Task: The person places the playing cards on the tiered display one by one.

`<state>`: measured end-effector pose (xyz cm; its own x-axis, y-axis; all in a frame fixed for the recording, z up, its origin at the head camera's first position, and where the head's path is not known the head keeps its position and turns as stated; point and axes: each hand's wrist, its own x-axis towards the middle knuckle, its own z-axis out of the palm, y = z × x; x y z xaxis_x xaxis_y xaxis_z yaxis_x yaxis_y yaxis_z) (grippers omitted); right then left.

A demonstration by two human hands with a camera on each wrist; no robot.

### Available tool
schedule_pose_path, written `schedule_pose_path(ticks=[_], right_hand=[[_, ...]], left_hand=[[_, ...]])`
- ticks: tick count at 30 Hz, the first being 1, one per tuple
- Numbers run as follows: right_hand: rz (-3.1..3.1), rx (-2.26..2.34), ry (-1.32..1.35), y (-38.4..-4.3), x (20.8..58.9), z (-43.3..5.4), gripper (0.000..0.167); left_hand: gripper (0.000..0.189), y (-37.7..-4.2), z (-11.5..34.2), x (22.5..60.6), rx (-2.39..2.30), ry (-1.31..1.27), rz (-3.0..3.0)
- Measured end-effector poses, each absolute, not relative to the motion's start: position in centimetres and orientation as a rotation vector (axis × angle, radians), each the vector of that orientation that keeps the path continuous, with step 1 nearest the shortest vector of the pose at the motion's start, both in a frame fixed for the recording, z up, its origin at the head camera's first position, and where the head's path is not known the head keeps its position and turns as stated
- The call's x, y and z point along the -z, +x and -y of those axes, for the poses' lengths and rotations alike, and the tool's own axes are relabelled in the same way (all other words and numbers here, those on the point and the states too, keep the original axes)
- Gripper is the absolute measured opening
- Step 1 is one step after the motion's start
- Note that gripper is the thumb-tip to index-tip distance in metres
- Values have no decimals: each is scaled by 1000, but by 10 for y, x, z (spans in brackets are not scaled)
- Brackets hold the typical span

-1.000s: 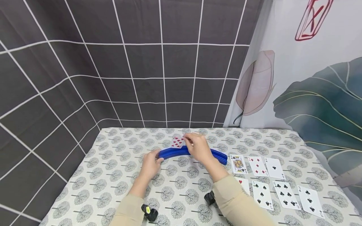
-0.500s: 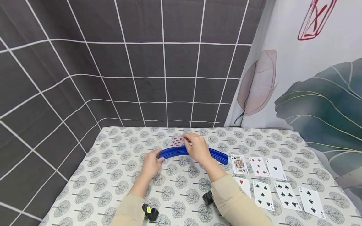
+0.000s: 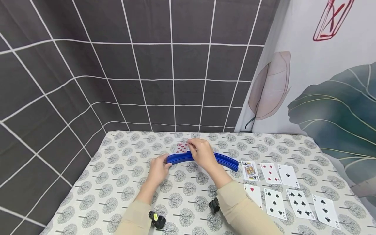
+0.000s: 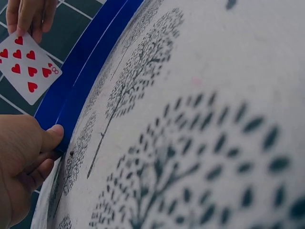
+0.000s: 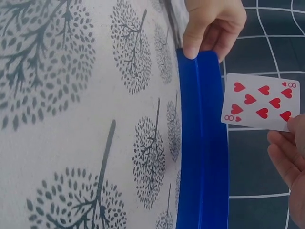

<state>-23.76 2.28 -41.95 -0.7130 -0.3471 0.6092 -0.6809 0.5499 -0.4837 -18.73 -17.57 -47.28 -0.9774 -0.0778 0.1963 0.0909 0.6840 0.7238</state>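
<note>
A curved blue card holder [image 3: 226,160] lies across the table, its groove running along its length. My left hand [image 3: 158,168] grips its left end, thumb on the near face in the left wrist view. With thumb and fingers my right hand [image 3: 202,152] pinches a corner of the eight of hearts [image 5: 259,100]. That playing card stands face toward me just above the holder's far edge, left of its middle. In the right wrist view, the card's lower edge is right at the holder's rim. The right hand hides part of the holder's middle in the head view.
To the right lie several face-up cards in two rows, among them a king of clubs [image 3: 250,170], a diamond card [image 3: 270,173] and a two of hearts [image 3: 253,192]. A dark gridded curtain [image 3: 188,62] hangs behind the tree-patterned tablecloth [image 3: 117,189].
The eight of hearts has shifted slightly left along the holder and turned from tilted to more level. The left hand keeps its grip on the holder's end.
</note>
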Motion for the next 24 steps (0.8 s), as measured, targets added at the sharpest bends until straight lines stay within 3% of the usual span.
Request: schedule_pose_path(ticks=[24], right_hand=[[2334,-867,905,-241,423,-17,14]], left_hand=[[37,-187,176,471,1157,-18,2687]])
